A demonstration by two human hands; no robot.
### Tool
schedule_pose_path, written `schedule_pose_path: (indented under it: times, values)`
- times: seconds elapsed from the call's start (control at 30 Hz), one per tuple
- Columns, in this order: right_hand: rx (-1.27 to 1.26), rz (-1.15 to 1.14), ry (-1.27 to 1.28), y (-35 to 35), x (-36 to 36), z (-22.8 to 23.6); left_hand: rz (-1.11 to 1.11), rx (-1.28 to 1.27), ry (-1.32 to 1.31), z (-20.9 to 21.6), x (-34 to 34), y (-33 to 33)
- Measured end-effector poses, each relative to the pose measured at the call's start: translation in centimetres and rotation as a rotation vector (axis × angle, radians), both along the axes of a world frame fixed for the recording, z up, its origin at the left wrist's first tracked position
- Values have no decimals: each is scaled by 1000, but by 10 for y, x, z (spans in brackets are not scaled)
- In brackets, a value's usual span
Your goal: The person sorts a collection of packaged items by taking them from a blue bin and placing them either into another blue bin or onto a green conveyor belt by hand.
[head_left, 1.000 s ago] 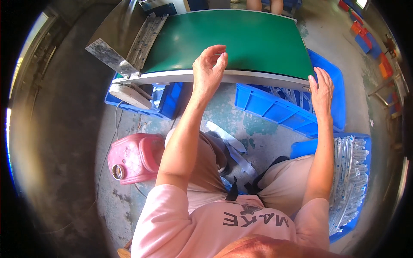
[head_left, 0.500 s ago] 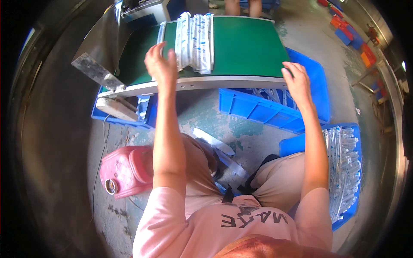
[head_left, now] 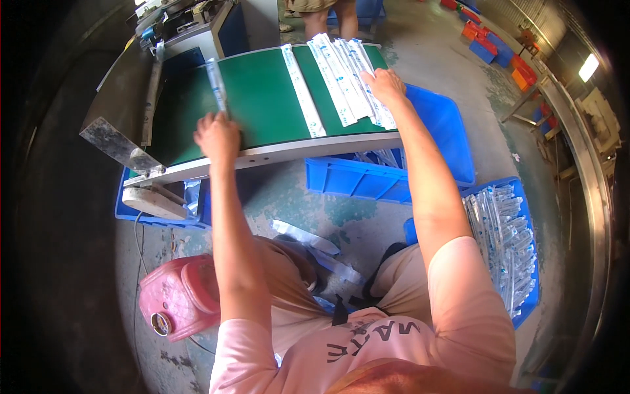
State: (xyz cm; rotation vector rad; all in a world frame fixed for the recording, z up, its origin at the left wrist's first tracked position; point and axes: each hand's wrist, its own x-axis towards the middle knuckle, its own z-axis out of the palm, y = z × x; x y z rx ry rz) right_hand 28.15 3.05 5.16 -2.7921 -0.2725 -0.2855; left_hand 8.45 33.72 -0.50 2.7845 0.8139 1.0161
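A green conveyor belt carries long, narrow white-and-blue wrapped packets. My left hand is at the belt's near edge, its fingers closed round the lower end of one slim packet. At the belt's right end lies an overlapping bundle of packets. My right hand grips this bundle at its right side; part of the fingers is hidden. Between the hands a single packet lies apart on the belt. One more packet lies near the belt's left end, beside a metal guard.
A blue crate stands under the belt's right end. Another blue crate, full of packets, is by my right side. On the floor at left sits a pink plastic jug. Machinery and a person's legs are behind the belt.
My left hand has come down onto a packet. My right hand has moved from the belt's right edge to the bundle. The bundle now lies farther right on the belt. The view has shifted.
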Motion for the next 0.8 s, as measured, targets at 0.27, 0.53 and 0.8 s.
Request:
schedule_pose_path:
  times: [0.27,0.53,0.8]
  values:
    - [-82,193,9,103,-35,4,-684,-70,-92,6,27,-153]
    - [22,285,131,54,-84,20,-823,-1228,-312,30,15,-115]
    - [887,549,712,-68,-278,-36,-1022,-1636,-492,39,-2,-173]
